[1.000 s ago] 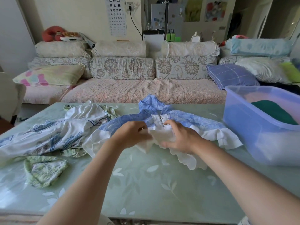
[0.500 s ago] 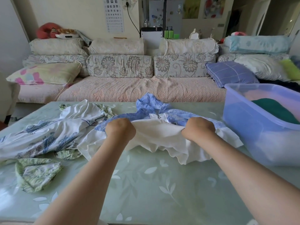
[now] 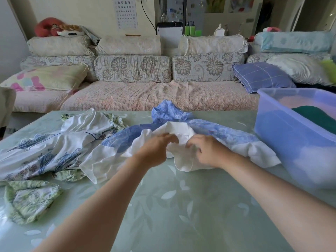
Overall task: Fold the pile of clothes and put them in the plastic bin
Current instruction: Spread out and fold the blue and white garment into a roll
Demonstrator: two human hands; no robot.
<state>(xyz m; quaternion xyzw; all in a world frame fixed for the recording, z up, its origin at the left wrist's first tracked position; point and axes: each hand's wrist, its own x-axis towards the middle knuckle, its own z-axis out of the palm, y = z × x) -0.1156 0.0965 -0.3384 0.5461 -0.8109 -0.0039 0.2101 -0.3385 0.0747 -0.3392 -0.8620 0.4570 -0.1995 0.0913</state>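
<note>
Forearms reach out from us over the table (image 3: 181, 206) and converge near its middle, where our left hand (image 3: 154, 150) and right hand (image 3: 209, 152) sit knuckles-up, close together. Both curl their fingers into the white fabric of the blue dress (image 3: 218, 127), bunching it between them. We see the dress lying crumpled on the table, just beside the bin (image 3: 291, 142) on our right, which holds a dark green cloth (image 3: 320, 117).

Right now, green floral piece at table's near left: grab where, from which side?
Pinch the right edge of the green floral piece, from above and the right, likely with the left hand: it lies flat, crumpled, that edge nearest. That hand and the right hand now grip the blue-and-white dress.
</note>
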